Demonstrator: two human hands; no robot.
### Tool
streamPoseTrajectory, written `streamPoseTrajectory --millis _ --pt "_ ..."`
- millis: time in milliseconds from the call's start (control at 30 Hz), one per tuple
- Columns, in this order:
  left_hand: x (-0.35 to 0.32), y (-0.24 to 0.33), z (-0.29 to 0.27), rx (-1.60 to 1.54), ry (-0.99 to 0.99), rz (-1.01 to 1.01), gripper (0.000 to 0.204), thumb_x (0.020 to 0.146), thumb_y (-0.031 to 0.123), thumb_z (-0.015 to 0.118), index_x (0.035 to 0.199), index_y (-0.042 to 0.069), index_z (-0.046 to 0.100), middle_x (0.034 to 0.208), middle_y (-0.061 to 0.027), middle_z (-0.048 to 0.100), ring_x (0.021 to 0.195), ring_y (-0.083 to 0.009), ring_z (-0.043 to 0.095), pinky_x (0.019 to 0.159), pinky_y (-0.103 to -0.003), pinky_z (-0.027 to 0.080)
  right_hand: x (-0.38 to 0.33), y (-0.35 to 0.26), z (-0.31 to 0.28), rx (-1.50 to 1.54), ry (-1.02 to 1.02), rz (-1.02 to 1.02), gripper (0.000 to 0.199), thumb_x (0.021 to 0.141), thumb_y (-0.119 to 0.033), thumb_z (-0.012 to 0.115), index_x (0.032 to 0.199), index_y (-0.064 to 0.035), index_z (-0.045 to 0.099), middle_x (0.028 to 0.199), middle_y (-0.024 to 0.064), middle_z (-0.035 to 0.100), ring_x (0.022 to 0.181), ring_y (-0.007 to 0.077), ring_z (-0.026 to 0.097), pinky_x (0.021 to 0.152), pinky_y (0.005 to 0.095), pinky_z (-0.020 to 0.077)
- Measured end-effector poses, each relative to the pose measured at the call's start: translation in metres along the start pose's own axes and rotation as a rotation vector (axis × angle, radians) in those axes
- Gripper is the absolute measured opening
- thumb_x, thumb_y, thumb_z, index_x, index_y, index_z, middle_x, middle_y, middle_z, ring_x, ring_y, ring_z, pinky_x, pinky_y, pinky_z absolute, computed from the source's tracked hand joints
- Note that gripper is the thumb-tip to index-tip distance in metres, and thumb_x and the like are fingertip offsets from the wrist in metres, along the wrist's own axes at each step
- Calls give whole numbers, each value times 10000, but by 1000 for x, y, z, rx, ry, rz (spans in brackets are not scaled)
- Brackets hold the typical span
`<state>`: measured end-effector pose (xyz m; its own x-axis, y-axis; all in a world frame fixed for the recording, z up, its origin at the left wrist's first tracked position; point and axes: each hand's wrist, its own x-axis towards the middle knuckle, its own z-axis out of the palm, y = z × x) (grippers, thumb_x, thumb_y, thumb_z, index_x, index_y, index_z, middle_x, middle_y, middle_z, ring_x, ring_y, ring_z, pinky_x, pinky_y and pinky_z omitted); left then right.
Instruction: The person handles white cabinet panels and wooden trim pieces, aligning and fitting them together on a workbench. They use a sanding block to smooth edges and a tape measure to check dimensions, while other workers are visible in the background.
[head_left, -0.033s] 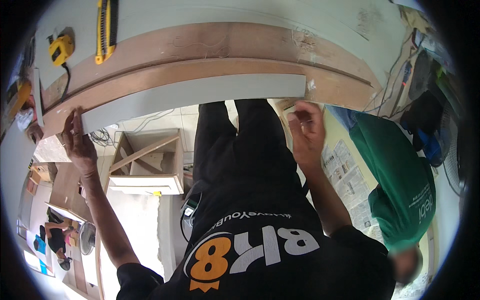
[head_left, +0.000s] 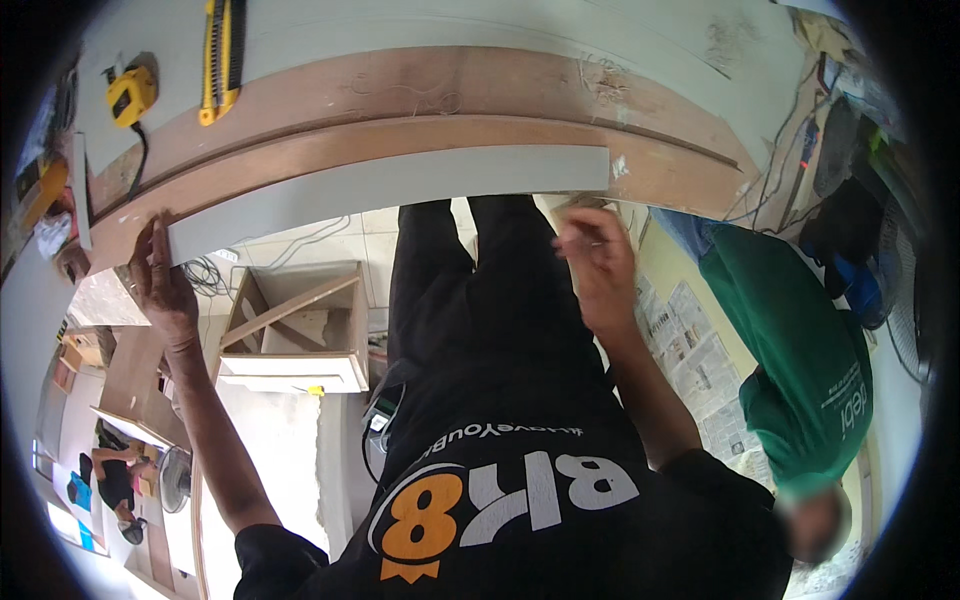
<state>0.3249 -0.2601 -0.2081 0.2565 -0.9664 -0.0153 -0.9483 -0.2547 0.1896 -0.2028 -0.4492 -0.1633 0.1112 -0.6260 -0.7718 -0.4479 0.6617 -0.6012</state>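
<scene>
A long grey-white strip [head_left: 390, 185] lies along the front edge of a curved brown wooden board [head_left: 420, 95] on the workbench. My left hand [head_left: 160, 285] grips the strip's left end, thumb on top and fingers under the edge. My right hand [head_left: 595, 265] hovers just below the strip's right end with its fingers curled. It is blurred, and I cannot tell whether it holds anything. My black shirt and trousers fill the lower middle of the view.
A yellow tape measure [head_left: 130, 95] and a yellow utility knife [head_left: 222, 60] lie on the bench at the far left. An open wooden box frame [head_left: 300, 330] stands on the floor below. A person in a green shirt [head_left: 800, 340] is at the right, near newspapers [head_left: 690, 340].
</scene>
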Motion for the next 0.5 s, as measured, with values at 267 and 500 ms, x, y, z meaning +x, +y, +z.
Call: streamPoseTrajectory --millis 267,500 --pt "-31 28 -28 60 91 21 643 905 -112 574 1491 137 665 1441 -146 670 1314 -371 654 1068 -468 558 11 0 87 885 -463 188 376 1112 -346 653 1352 -59 610 1350 116 680 1183 262 683 998 444 539" --pt "-86 70 -58 -65 146 -46 633 913 -85 614 1501 145 657 1399 -163 673 1211 -377 672 1015 -444 581 7 -8 120 892 -370 275 308 1103 -376 663 1204 -92 600 1247 93 676 1173 258 676 966 453 550"
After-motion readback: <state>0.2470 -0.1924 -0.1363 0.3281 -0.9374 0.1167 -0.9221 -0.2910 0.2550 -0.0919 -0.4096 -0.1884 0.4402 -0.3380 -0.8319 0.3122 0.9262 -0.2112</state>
